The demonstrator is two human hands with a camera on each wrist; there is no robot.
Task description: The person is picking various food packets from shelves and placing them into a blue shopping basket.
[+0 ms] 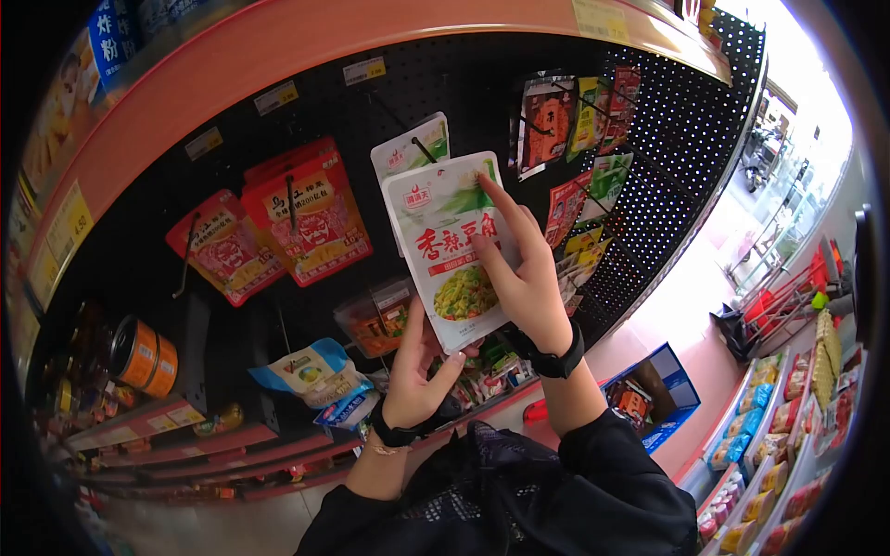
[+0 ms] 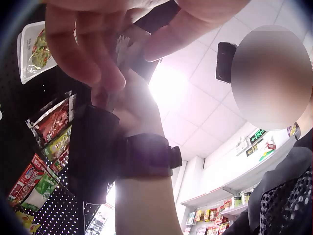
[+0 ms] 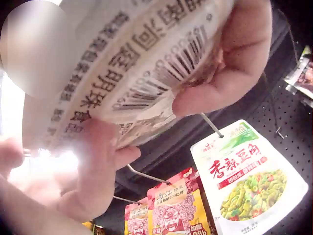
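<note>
Both hands hold a white food pouch (image 1: 450,218) with red lettering and a picture of cut green beans, tilted in front of the pegboard. My right hand (image 1: 536,292) grips its right side, thumb and a finger on the printed front. Below, my left hand (image 1: 414,380) holds the lower left corner, its thumb by the bottom edge and fingers partly hidden behind. In the right wrist view the back of the pouch (image 3: 146,63) shows a barcode, with fingers (image 3: 234,73) against it. A matching white pouch (image 3: 249,181) hangs on a hook behind.
Red and yellow pouches (image 1: 315,218) hang on hooks to the left, and smaller packets (image 1: 547,130) to the right. A shelf edge (image 1: 278,28) curves overhead. Under the hooks lies a white and blue bag (image 1: 315,375). An open blue box (image 1: 681,394) stands low at right.
</note>
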